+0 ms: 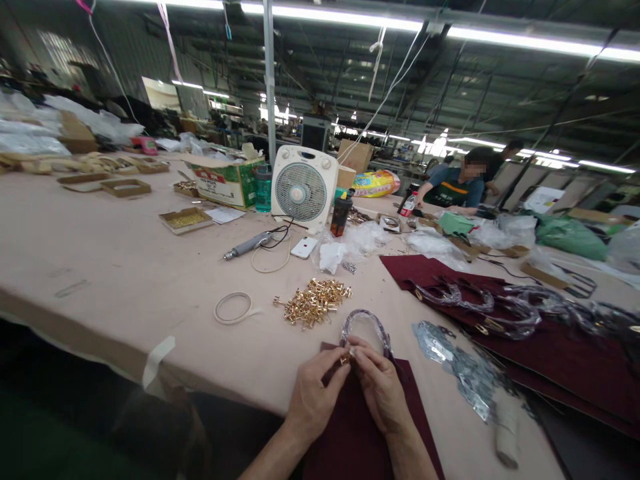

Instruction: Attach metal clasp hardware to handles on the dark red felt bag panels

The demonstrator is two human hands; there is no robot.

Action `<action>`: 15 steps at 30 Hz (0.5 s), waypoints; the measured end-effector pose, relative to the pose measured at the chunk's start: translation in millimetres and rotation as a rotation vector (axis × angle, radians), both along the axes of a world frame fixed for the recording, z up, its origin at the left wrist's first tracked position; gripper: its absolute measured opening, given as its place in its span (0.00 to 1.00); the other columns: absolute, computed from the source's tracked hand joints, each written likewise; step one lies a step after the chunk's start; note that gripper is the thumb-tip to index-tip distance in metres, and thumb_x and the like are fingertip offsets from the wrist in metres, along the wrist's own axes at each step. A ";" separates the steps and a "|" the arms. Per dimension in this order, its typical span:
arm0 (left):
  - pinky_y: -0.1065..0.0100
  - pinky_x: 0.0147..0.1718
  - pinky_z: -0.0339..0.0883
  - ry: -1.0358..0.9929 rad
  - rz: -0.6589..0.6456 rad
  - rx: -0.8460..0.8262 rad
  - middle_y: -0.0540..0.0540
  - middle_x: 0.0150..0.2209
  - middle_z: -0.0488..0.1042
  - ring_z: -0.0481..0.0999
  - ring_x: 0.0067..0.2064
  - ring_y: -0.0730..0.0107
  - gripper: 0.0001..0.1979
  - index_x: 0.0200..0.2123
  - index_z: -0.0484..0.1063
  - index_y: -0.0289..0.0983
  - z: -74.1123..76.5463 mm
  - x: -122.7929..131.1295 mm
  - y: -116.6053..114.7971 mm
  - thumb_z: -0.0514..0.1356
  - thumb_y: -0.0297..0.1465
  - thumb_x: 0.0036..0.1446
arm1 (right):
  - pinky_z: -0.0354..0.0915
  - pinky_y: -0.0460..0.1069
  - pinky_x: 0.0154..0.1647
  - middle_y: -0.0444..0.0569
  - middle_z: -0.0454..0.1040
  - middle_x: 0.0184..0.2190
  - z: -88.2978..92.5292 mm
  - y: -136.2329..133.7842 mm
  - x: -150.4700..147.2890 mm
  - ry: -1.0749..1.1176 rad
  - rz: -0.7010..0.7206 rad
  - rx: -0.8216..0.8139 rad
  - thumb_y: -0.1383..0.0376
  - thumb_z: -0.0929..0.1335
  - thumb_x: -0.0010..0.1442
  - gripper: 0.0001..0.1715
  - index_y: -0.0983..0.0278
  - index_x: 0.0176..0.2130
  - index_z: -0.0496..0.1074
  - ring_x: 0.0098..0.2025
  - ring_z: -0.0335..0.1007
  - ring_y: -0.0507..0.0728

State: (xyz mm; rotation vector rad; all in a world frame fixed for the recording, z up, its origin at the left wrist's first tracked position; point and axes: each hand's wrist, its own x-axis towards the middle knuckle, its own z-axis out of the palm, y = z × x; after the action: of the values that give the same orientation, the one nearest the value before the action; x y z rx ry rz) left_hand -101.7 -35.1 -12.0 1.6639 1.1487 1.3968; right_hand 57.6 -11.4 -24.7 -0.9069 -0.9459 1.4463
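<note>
A dark red panel (363, 427) lies at the table's front edge, with a plastic-wrapped handle (367, 317) looped at its top. Over the panel, my left hand (316, 390) pinches a small gold metal piece (345, 359) between thumb and forefinger. My right hand (381, 387) meets it there, its fingers closed at the same spot on something small, partly hidden by the fingertips. Beyond my hands is a pile of gold hardware (315, 303). Flat silver metal plates (457, 367) are spread to the right.
A tape roll (233, 309), an electric screwdriver (247, 245), a phone (304, 247), a white fan (304, 188) and a dark bottle (341, 215) stand or lie beyond. Stacked dark red panels (565, 360) fill the right. A person (455, 187) leans over the table's far side.
</note>
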 end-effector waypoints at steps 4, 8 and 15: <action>0.66 0.55 0.75 -0.001 0.007 0.015 0.45 0.52 0.82 0.82 0.53 0.64 0.14 0.55 0.79 0.43 -1.6 -1.4 1.3 0.61 0.31 0.69 | 0.58 0.60 0.70 0.54 0.74 0.61 -1.0 0.0 0.3 -0.007 0.023 0.003 0.54 0.80 0.57 0.16 0.60 0.41 0.86 0.65 0.64 0.67; 0.65 0.55 0.75 -0.005 0.016 0.012 0.44 0.54 0.82 0.82 0.54 0.62 0.15 0.56 0.79 0.43 -3.4 -3.0 2.6 0.60 0.32 0.70 | 0.58 0.60 0.71 0.55 0.73 0.61 1.5 -0.5 -0.1 -0.017 0.055 0.002 0.54 0.80 0.56 0.16 0.60 0.42 0.86 0.65 0.64 0.67; 0.66 0.53 0.76 -0.055 -0.040 -0.033 0.44 0.55 0.81 0.81 0.53 0.62 0.16 0.58 0.78 0.44 -6.3 -4.9 2.8 0.59 0.34 0.70 | 0.63 0.59 0.66 0.55 0.77 0.57 9.1 -3.0 -0.8 0.025 0.115 -0.050 0.55 0.81 0.55 0.18 0.61 0.44 0.85 0.62 0.70 0.66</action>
State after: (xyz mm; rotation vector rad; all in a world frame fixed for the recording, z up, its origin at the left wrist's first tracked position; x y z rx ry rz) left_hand -106.6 -32.3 -18.3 1.6073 1.0960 1.3824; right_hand 56.9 -14.4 -15.6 -0.8805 -0.9601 1.5815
